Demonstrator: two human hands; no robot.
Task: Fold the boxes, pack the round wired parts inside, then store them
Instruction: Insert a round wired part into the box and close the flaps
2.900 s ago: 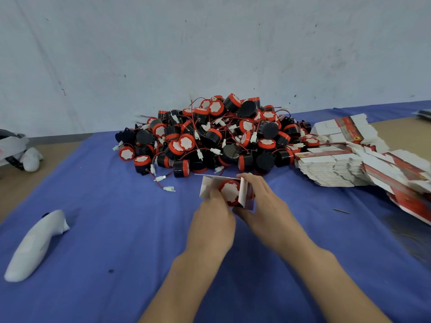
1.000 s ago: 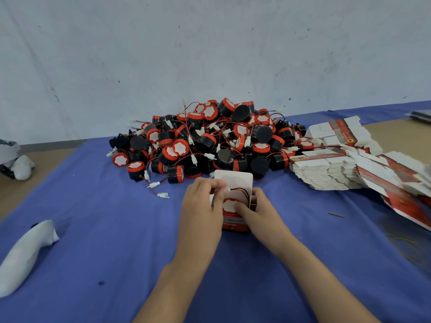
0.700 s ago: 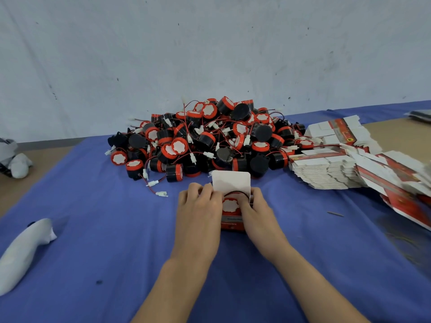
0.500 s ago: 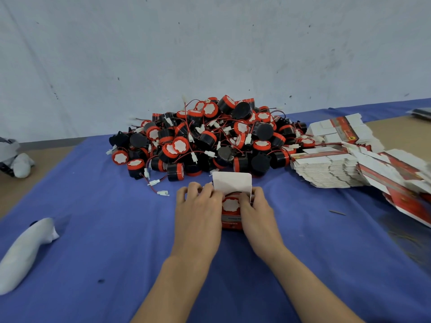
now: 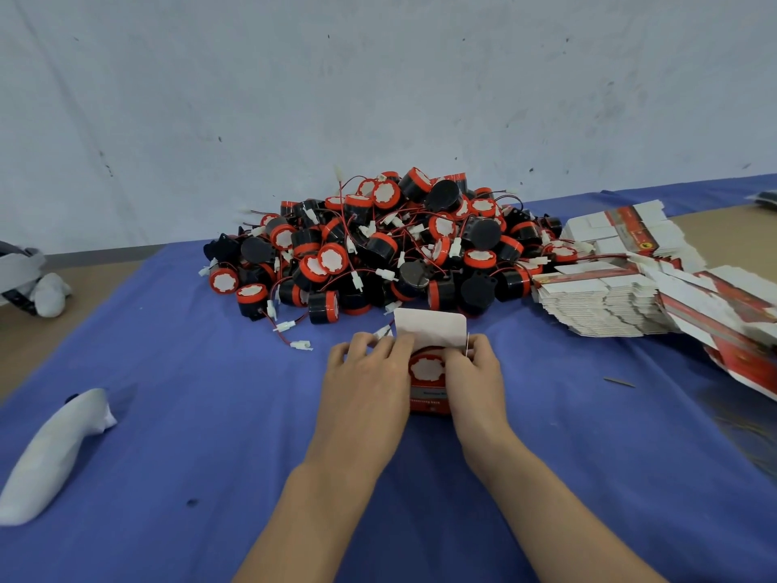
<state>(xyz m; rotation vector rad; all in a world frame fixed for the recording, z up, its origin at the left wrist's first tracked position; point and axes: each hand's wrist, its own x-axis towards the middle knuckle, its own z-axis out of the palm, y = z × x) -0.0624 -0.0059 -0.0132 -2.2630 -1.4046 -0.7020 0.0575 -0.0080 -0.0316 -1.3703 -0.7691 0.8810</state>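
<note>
Wall: a pale, scuffed wall (image 5: 378,77) closes off the far side of the table.
Cloth: a blue cloth (image 5: 189,435) covers most of the table, with bare brown tabletop (image 5: 84,288) showing past its left edge.
Pile: a big heap of round wired parts (image 5: 378,254) sits at the back of the cloth against the wall. They are black drums with red rims and white faces, tangled in thin red and black wires with white plugs.
Flat boxes: a slumped stack of unfolded boxes (image 5: 609,305), white and red, lies just right of the heap and fans out toward the right edge.
White object: a smooth, elongated white object (image 5: 54,456) lies on the cloth at the near left, well apart from everything else.
Left hand: the left hand (image 5: 366,385) grips the left side of the open box, with its fingers curled over the top edge.
Right hand: the right hand (image 5: 475,380) holds the right side, fingertips bent in at the box mouth — pinching a side flap, as far as I can see.
Box: the open box (image 5: 429,403) stands on the cloth between the two hands, just in front of the heap, red front toward me and white lid flap (image 5: 429,330) standing up behind.
Part inside: one round part (image 5: 426,368) sits in the box mouth with its white face up.
Loose plugs: two white plugs (image 5: 300,345) on red wire trail out of the heap, just left of the left hand.
</note>
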